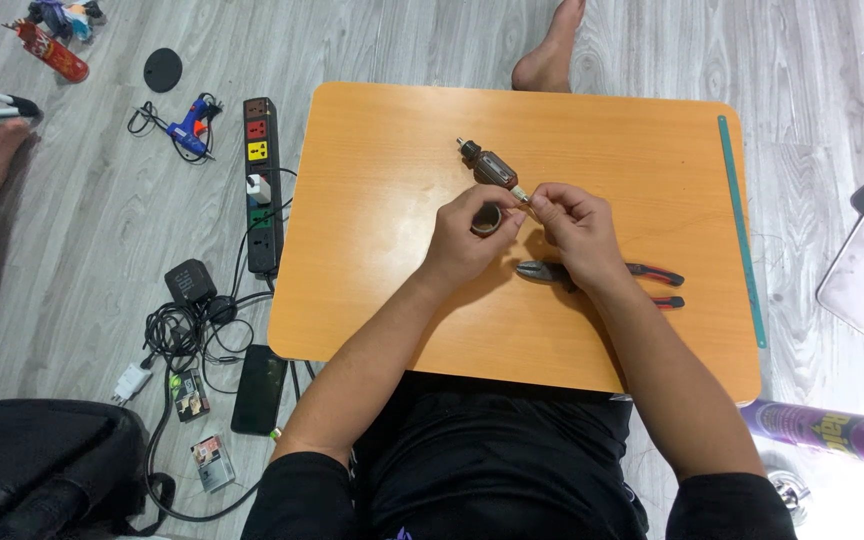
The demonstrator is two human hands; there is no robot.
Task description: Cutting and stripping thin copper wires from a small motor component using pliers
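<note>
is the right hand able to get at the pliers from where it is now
Probably yes. The pliers lie flat on the table right under the right hand's wrist, nothing covering them. But its fingers are pinching something small with the left hand, so it would have to let go first.

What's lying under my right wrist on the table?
Pliers with red-and-black handles lie under the right hand; the wrist covers their pivot, leaving only the jaw tip and handles visible on the orange table.

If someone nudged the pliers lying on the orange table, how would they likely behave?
The pliers lie flat beside the right hand, so they would probably slide, not roll. The metal head suggests some heft for their size. The red and black handles lie spread apart, so they may swing loosely when lifted.
</note>
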